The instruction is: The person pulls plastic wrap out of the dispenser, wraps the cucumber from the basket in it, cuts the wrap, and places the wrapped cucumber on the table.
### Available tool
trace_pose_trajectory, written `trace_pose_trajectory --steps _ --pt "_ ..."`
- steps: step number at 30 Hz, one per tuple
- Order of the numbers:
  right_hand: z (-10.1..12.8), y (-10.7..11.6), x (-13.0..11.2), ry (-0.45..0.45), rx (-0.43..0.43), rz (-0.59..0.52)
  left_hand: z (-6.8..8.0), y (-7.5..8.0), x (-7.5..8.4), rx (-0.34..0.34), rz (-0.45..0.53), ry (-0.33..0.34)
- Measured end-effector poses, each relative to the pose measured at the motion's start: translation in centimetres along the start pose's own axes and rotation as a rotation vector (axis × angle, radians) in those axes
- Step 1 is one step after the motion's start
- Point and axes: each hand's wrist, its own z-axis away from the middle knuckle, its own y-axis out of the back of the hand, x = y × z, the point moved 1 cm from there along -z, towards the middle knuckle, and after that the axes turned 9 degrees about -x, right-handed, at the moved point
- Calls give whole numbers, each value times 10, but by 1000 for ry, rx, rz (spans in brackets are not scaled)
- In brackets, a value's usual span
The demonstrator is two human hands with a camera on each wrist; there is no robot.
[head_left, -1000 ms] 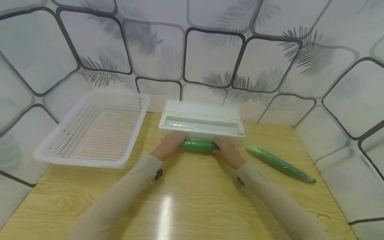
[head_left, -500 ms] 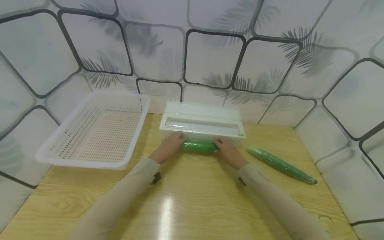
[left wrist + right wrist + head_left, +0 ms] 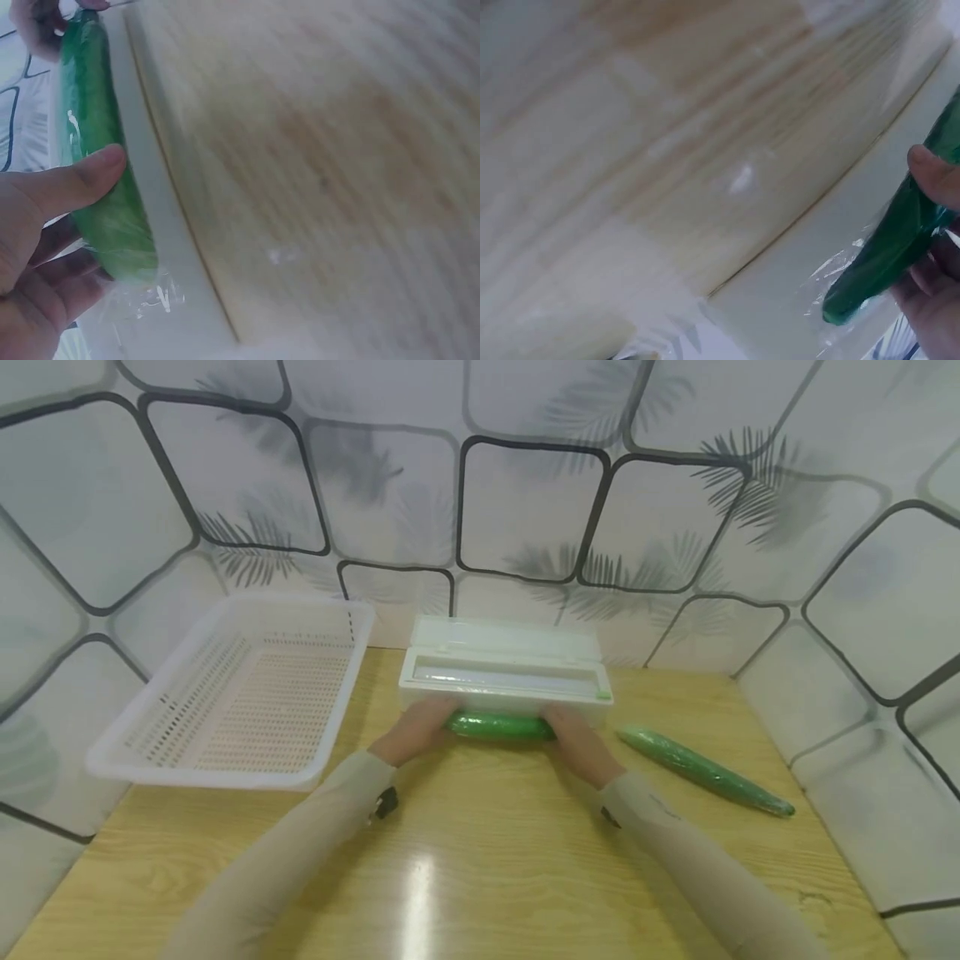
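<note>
A green cucumber (image 3: 498, 727) wrapped in clear film lies just in front of the white cling-film dispenser box (image 3: 504, 672). My left hand (image 3: 416, 731) grips its left end, thumb over the cucumber (image 3: 97, 180) and fingers under it. My right hand (image 3: 577, 742) grips the right end, thumb on top of the cucumber (image 3: 892, 251) with loose film around it. A second film-wrapped cucumber (image 3: 701, 770) lies on the wooden table (image 3: 465, 868) to the right of my right hand.
A white perforated plastic basket (image 3: 240, 689) sits at the left, partly over the table's edge. Patterned walls enclose the table at the back and on both sides. Bare wood lies between my forearms and the near edge.
Both hands have shifted slightly with the cucumber against the dispenser's front; my right hand now covers more of its right end. The other cucumber and the basket have not moved.
</note>
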Motion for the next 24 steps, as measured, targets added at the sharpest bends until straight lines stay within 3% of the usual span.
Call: trace_pose_trajectory --steps 7,14,24 --pt "-1 3 -4 -9 38 43 -1 4 0 -61 66 24" --pt "-1 7 -5 27 41 93 -1 0 2 -45 -25 47" --pt "-4 5 -4 17 25 98 1 -6 1 21 -145 4"
